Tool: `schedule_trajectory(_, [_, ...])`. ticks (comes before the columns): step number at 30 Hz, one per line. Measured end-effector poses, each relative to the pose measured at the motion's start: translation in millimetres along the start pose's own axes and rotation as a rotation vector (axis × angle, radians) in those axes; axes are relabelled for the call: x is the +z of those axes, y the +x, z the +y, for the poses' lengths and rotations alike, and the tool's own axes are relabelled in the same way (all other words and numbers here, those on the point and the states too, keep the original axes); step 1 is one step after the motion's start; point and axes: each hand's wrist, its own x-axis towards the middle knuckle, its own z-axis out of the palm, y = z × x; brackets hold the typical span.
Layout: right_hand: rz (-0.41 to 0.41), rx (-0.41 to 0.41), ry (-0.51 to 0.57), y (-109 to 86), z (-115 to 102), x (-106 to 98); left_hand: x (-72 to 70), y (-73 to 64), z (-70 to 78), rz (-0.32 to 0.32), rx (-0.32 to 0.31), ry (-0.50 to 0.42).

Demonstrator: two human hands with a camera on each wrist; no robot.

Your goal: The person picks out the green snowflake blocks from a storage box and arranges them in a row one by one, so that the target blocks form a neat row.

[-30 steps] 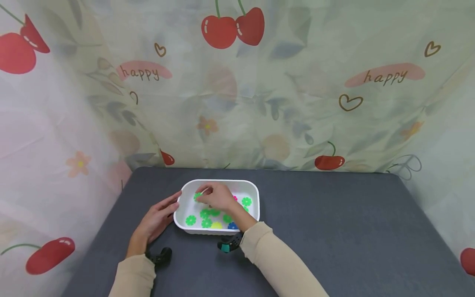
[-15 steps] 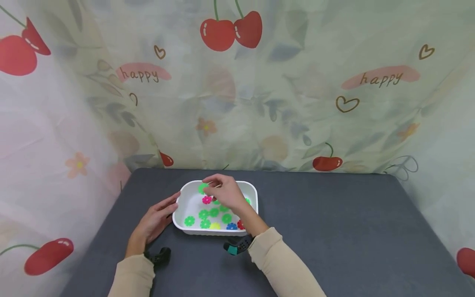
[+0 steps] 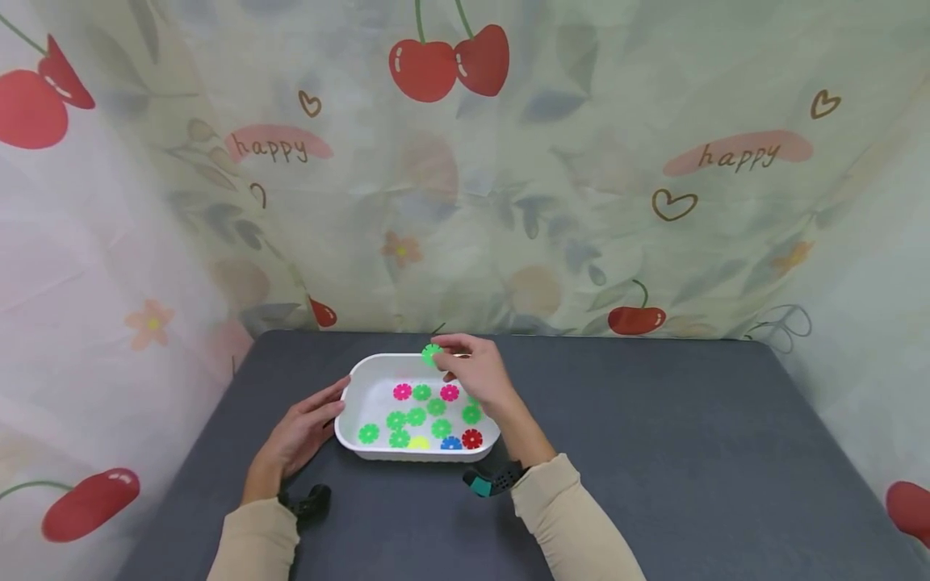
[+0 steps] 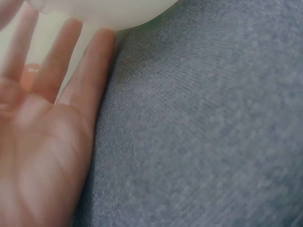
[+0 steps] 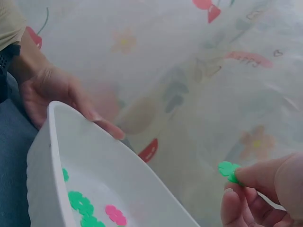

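A white plastic tray (image 3: 407, 455) stands on the dark table, with several flower-shaped plastic discs lying in it, mostly green. My right hand (image 3: 481, 373) is raised over the tray's far rim and pinches one green flower-shaped disc (image 3: 430, 354) between thumb and fingertips. In the right wrist view that green disc (image 5: 227, 169) pokes out past the fingertips. My left hand (image 3: 301, 433) rests against the tray's left end. The left wrist view shows its fingers (image 4: 97, 71) stretched out, fingertips at the tray's outer wall (image 4: 118, 12).
Also in the tray lie pink discs (image 3: 403, 391), a blue disc (image 3: 451, 444), a red disc (image 3: 472, 438) and a yellow disc (image 3: 419, 443). A cherry-print curtain (image 3: 465, 186) hangs behind the table and at both sides. Dark table surface (image 3: 654, 436) stretches to the right.
My right hand has moved up and to the right from inside the tray to its far rim, bringing a green disc along. The left hand has stayed at the tray's left end.
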Motion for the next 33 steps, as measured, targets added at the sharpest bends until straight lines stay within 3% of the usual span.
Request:
schedule_trajectory(13, [0.092,0.020,0.034,-7.2,6,-30,-3.1,-1.9,1.7,-0.025,0.006,0.002])
schedule_trajectory(33, [0.185,0.075,-0.057,-24.6,52,-95,1.4,-1.6,1.2,-0.003,-0.002,-0.016])
